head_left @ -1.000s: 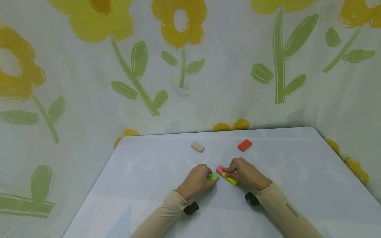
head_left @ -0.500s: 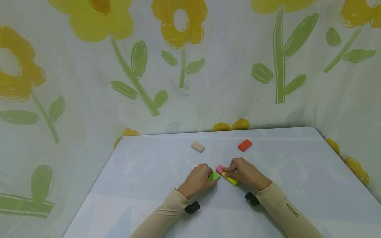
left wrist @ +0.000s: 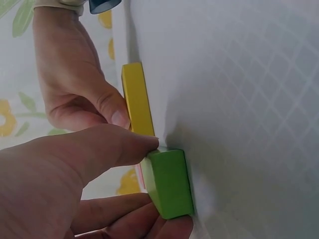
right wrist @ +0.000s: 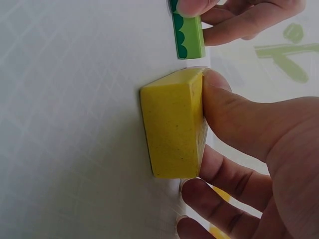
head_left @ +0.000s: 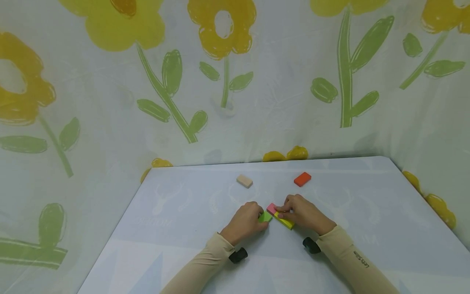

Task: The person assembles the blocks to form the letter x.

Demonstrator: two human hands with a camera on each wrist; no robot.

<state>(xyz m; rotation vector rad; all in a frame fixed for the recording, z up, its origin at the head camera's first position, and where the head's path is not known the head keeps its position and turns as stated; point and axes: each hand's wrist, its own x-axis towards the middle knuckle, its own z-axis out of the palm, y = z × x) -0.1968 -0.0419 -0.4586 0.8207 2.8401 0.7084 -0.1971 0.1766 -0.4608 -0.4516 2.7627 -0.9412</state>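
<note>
My left hand pinches a small green block between thumb and fingers, low on the table. In the right wrist view its side shows a darker green scalloped print. My right hand holds a yellow block, thumb on its upper face and fingers curled at its far end. At the yellow block's far-left end lies a pink block, in line with it. The green block's corner is close to the left side of this pink and yellow row. Fingers hide part of each block.
A beige block and an orange-red block lie farther back on the white table. Behind the table hangs a flower-printed cloth. Dark cameras sit at both wrists.
My left hand has slid slightly right with the green block, bringing it closer to the pink and yellow blocks. My right hand stays in place.
</note>
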